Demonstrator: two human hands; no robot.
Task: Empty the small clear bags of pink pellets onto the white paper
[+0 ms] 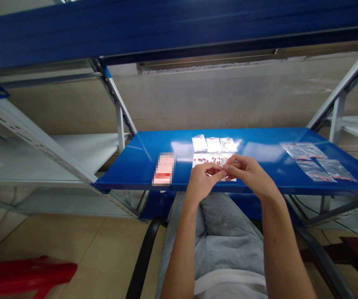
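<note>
blue steel shelf (259, 139) on a white-framed rack, beige wall behind: we sit at it in grey sweatpants (228, 236), our hands raised over its front edge. our left hand (203, 180) and right hand (247, 172) meet at the fingertips (224, 168), fingers closed in a pinch on something too small to make out, just above a white sheet dotted with small red pieces (210, 158), which lies on the shelf partly under both hands. three clear bags (213, 144) lie in a row just beyond the sheet, well apart from four clear bags holding red bits (314, 170) at the right, laid in two pairs. to the left, a pixelated packet (164, 168) lies near the shelf's front edge. below, a red plastic stool (23, 272) sits on the tiled floor (110, 249).
</note>
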